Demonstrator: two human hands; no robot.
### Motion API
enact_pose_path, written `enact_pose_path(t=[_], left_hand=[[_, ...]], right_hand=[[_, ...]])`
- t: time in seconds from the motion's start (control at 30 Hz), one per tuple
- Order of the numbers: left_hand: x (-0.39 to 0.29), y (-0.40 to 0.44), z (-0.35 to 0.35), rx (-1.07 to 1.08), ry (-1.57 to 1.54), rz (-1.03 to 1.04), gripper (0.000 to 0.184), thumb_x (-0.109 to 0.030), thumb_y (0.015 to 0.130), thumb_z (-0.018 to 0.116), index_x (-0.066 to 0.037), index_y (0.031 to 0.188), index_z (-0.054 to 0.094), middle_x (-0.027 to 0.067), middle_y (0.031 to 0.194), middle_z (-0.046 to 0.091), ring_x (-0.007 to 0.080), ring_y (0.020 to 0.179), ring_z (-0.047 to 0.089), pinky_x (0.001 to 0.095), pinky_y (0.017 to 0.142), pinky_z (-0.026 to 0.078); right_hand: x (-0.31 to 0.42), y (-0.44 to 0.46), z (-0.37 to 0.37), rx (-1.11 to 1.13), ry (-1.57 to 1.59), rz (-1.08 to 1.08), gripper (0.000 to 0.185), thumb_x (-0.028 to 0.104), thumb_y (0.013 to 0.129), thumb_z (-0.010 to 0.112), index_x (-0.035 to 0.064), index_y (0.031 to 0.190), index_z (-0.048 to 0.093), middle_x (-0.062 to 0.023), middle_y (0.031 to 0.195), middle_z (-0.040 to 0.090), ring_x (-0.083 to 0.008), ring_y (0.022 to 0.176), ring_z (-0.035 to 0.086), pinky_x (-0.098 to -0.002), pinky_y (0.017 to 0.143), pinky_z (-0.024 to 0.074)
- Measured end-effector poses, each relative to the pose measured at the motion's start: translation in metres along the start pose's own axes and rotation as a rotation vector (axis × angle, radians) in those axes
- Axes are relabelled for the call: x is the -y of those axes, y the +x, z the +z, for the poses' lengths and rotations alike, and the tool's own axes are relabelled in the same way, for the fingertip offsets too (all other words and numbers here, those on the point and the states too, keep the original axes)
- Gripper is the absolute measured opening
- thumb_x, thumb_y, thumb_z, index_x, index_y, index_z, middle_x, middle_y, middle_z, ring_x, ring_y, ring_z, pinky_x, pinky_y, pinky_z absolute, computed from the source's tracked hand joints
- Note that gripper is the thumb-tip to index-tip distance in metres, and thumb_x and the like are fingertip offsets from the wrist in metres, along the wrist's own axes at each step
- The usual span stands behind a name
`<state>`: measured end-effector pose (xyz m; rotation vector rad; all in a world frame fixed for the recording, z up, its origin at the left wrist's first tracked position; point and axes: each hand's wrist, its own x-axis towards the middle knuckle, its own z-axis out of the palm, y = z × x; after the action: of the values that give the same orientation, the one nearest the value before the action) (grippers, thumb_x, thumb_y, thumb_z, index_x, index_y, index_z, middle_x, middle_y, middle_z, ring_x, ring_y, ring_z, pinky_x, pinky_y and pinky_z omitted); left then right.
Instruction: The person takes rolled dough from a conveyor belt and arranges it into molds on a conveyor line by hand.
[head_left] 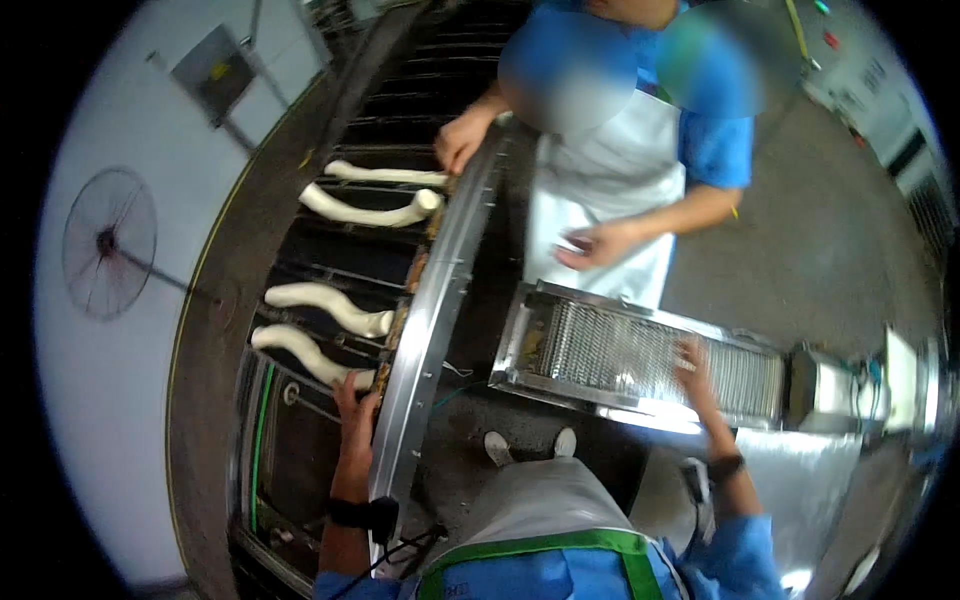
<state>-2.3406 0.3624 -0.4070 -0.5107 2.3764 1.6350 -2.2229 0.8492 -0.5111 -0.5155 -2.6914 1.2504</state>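
My left hand (355,412) is at the right end of a long, curved off-white roll (300,345), its fingers pressed around that end. The roll lies across dark conveyor slats, and its exact kind cannot be made out. A similar wavy roll (330,302) rests just beyond it. Over the metal mesh belt (620,345) on the right hovers my right hand (692,368), blurred by motion. Whether its fingers hold anything does not show.
Two more pale rolls (370,208) lie farther up the slatted conveyor, near a co-worker's hand (465,138). The co-worker's other hand (595,245) is above the mesh belt's far end. A steel rail (425,320) edges the slatted conveyor. A wall fan (108,243) stands left.
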Motion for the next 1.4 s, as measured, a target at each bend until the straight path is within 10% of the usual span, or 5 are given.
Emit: enact_pose_path(t=[0.2,0.7,0.8,1.13,1.4], left_hand=[[-0.006,0.066,0.018,-0.080,0.731,0.308,0.057,-0.036,0.075,0.047,-0.010,0.123,0.028,0.0192,0.130,0.015,0.0326,0.121,0.012,0.0438,0.096,0.012],[-0.094,0.100,-0.005,0.152,0.903,-0.047,0.043,-0.037,0.083,0.029,0.000,0.070,0.047,0.0129,0.063,0.047,0.0252,0.058,0.042,0.0349,0.058,0.033],[-0.074,0.127,-0.007,0.211,1.280,0.614,0.032,-0.028,0.083,0.037,-0.001,0.085,0.053,0.0141,0.082,0.053,0.0287,0.077,0.051,0.0351,0.070,0.038],[-0.078,0.135,0.045,-0.058,1.077,-0.001,0.050,-0.042,0.082,0.036,-0.004,0.113,0.043,0.0137,0.119,0.038,0.0290,0.113,0.030,0.0404,0.093,0.024],[-0.102,0.098,0.073,0.105,1.119,0.168,0.044,-0.037,0.080,0.040,-0.006,0.111,0.045,0.0146,0.116,0.041,0.0326,0.113,0.028,0.0393,0.094,0.021]], right_hand=[[-0.227,-0.137,-0.301,-0.436,-0.780,0.264,0.042,0.016,0.074,0.053,0.0067,0.114,0.042,-0.0098,0.107,0.049,-0.0220,0.098,0.047,-0.0321,0.080,0.0387],[-0.150,-0.014,-0.203,-0.326,0.284,0.770,0.055,0.016,0.076,0.050,0.0082,0.123,0.024,-0.0111,0.103,0.047,-0.0183,0.085,0.050,-0.0290,0.070,0.0422],[-0.128,0.002,-0.207,-0.365,0.399,0.686,0.058,0.016,0.076,0.050,0.0085,0.125,0.020,-0.0114,0.103,0.047,-0.0176,0.083,0.050,-0.0284,0.068,0.0428],[-0.111,-0.017,-0.250,-1.014,0.352,0.723,0.063,0.016,0.072,0.052,0.0110,0.125,0.018,-0.0074,0.094,0.050,-0.0137,0.071,0.048,-0.0263,0.057,0.0400],[-0.173,0.056,-0.218,-0.306,-0.705,0.208,0.045,0.017,0.068,0.059,0.0154,0.111,0.045,-0.0148,0.113,0.044,-0.0288,0.100,0.044,-0.0359,0.083,0.0370]])
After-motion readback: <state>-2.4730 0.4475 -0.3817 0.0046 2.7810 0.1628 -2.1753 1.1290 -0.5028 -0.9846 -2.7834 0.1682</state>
